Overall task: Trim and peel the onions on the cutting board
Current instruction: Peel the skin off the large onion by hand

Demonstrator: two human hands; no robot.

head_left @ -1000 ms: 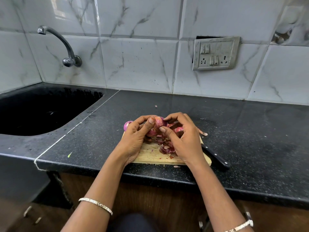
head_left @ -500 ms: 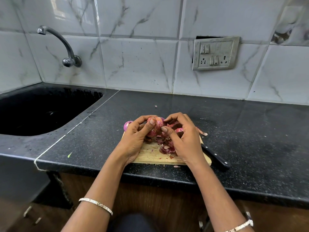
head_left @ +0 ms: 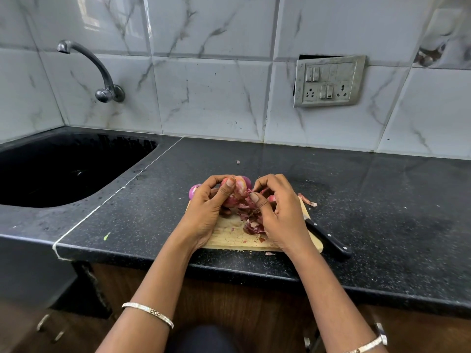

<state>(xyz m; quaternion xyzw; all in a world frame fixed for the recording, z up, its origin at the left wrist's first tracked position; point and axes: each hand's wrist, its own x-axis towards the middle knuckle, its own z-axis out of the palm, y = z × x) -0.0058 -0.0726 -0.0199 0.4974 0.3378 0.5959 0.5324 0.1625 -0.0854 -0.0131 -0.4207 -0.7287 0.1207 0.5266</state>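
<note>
Pink onion (head_left: 238,191) clamped in left hand (head_left: 206,212); right hand (head_left: 283,215) pinched its skin. Knife (head_left: 327,238) overhung board's (head_left: 229,238) right edge; an elbow nudge might knock it off.

No readable text, labels, brands or numbers anywhere in view. Switch and socket plate (head_left: 329,81) on the far wall: no legible markings. Knife handle (head_left: 331,242), right of the board: rivets only, no brand visible. Bangle (head_left: 147,314) on the left wrist: small engraved pattern, not readable as text.
</note>
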